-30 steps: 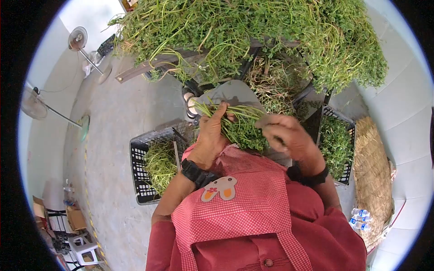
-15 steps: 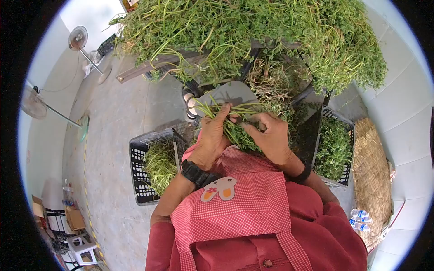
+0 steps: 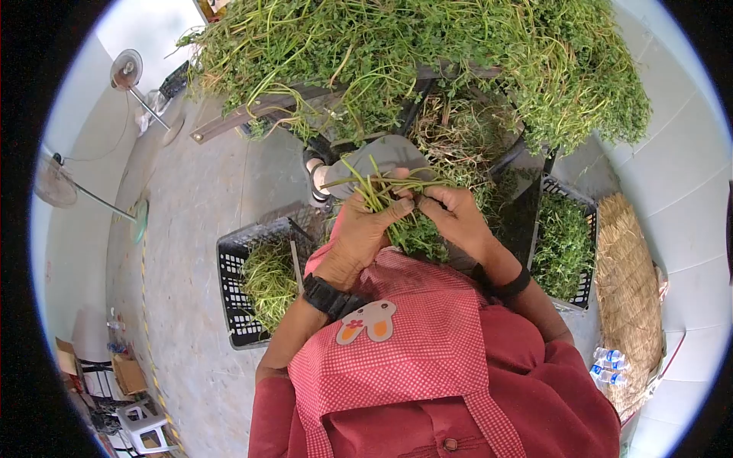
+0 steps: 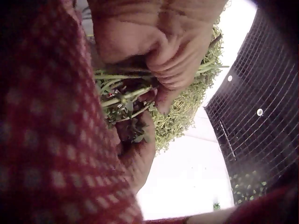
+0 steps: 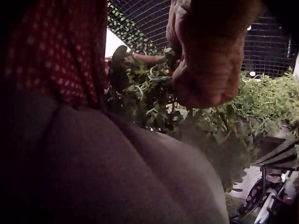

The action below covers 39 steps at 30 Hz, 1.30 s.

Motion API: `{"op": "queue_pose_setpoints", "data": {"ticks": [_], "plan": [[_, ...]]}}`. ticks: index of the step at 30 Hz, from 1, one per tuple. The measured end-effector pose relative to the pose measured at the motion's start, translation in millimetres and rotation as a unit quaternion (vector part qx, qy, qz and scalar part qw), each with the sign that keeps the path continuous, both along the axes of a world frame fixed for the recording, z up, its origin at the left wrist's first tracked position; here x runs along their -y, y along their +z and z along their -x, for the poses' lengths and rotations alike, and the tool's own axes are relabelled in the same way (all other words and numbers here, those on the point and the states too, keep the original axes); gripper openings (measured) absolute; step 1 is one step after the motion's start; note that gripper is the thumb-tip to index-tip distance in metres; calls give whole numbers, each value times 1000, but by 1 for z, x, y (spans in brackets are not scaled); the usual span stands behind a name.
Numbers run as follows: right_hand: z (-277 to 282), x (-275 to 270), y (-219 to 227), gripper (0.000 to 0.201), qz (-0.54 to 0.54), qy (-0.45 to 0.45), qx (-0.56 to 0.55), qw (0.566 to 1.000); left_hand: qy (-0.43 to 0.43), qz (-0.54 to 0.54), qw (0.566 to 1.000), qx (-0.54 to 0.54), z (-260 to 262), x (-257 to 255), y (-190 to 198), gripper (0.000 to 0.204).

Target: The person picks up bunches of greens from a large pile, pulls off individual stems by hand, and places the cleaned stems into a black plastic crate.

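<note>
Over the lap, my left hand (image 3: 360, 233) grips a small bunch of leafy green stems (image 3: 418, 237), its thumb lying across them. Stem ends fan out above the fingers, while the leaves hang down between the two hands. My right hand (image 3: 463, 221) is at the other side of the bunch and pinches stems between thumb and fingers, close to the left thumb tip. In the left wrist view, the stems (image 4: 126, 97) run beneath the left hand (image 4: 163, 42). From the right wrist, leaves (image 5: 149, 93) show beside the curled right hand (image 5: 210, 60).
A table heaped with greens (image 3: 427, 38) stands in front, with a pile of dry stalks (image 3: 462, 145) beneath it. Black crates of greens stand at left (image 3: 229, 305) and right (image 3: 586, 267). Farther right lie a straw roll (image 3: 630, 305) and water bottles (image 3: 608, 368). Two fans (image 3: 126, 70) stand at left.
My right hand has come leftward and in to the bunch, and its fingers now pinch stems. The left thumb has swung from pointing up to lying across the stems.
</note>
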State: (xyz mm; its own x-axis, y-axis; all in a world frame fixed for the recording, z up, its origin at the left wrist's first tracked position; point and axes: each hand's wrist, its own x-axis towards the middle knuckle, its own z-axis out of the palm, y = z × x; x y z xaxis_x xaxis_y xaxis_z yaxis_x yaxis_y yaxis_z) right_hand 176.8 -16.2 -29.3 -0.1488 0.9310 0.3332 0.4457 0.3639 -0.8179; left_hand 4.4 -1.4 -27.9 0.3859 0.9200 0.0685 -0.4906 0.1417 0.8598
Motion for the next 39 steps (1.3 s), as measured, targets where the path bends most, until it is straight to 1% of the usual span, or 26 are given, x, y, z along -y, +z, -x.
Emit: {"op": "queue_pose_setpoints", "data": {"ticks": [2, 4, 6, 8, 10, 12, 14, 15, 19, 21, 22, 23, 24, 26, 27, 28, 29, 30, 31, 32, 33, 34, 35, 37, 38, 39], "plan": [[0, 3, 8, 19, 59, 8, -25, 998, 4, 13, 1000, -7, 0, -2, -4, 30], [-1, 3, 9, 19, 44, 18, -11, 999, 10, 27, 999, -15, 1, -4, -7, 30], [0, 2, 8, 20, 31, 28, 2, 999, 9, 7, 998, -62, 6, -7, -5, 28], [1, 2, 9, 22, -6, 40, 8, 999, 14, 10, 998, -54, -2, 0, 2, 26], [0, 0, 8, 23, 3, 45, 5, 999, 21, 12, 999, -44, -4, 2, 6, 25], [0, 0, 11, 24, 11, 52, 1, 999, 15, -28, 995, -98, 0, -1, 7, 21], [2, 2, 22, 23, 73, 100, 74, 989, 37, -10, 993, -109, 4, -4, 3, 19], [2, 3, 25, 23, 73, 100, 74, 989, 59, 9, 991, -120, 4, -4, 4, 17], [-2, 9, 31, 22, 54, 168, 1, 984, 63, 2, 993, -104, 1, -3, 7, 18], [-1, 20, 44, 21, 55, 187, -24, 981, 109, 39, 988, -105, 4, -13, 2, 21], [1, 32, 56, 20, 66, 256, -60, 963, 113, 39, 987, -103, 8, -15, -6, 21], [2, 38, 62, 21, 75, 319, -98, 940, 123, 91, 986, -67, 12, -18, -14, 22], [0, 35, 58, 21, 75, 314, -101, 941, 128, 144, 981, -33, 13, -18, -13, 22], [-5, 24, 48, 14, 178, 226, -197, 937, 98, 176, 979, -10, 10, -15, -10, 23], [-1, 27, 59, 19, 288, 150, -307, 895, 60, 204, 976, 56, 8, -14, -7, 25], [-3, 23, 49, 19, 286, 153, -305, 896, 23, 230, 965, 121, 9, -13, -4, 28], [-7, 16, 28, 20, 314, 136, -303, 890, 25, 227, 966, 123, 10, -14, -4, 28], [-6, 12, 24, 21, 342, 119, -301, 882, -4, 224, 966, 132, 12, -15, -5, 28], [-5, 14, 22, 24, 359, 78, -264, 892, -34, 222, 964, 140, 12, -16, -6, 29], [-2, 12, 20, 24, 359, 77, -264, 892, -35, 223, 964, 140, 12, -16, -7, 29], [0, 10, 15, 25, 244, 70, -169, 953, -39, 218, 964, 145, 10, -15, -8, 30], [3, 8, 14, 26, 121, 61, -68, 988, -44, 212, 965, 151, 8, -14, -7, 31], [8, 8, 14, 26, 120, 60, -68, 989, -45, 212, 965, 151, 7, -13, -4, 31], [18, 8, 16, 26, -22, 41, 9, 999, -39, 216, 967, 126, 5, -7, 7, 32], [20, 4, 9, 26, -23, 40, 9, 999, -40, 216, 967, 126, 4, -5, 7, 32], [24, -3, 2, 27, -67, 28, 17, 997, -43, 199, 971, 126, 3, -5, 7, 32]]}}
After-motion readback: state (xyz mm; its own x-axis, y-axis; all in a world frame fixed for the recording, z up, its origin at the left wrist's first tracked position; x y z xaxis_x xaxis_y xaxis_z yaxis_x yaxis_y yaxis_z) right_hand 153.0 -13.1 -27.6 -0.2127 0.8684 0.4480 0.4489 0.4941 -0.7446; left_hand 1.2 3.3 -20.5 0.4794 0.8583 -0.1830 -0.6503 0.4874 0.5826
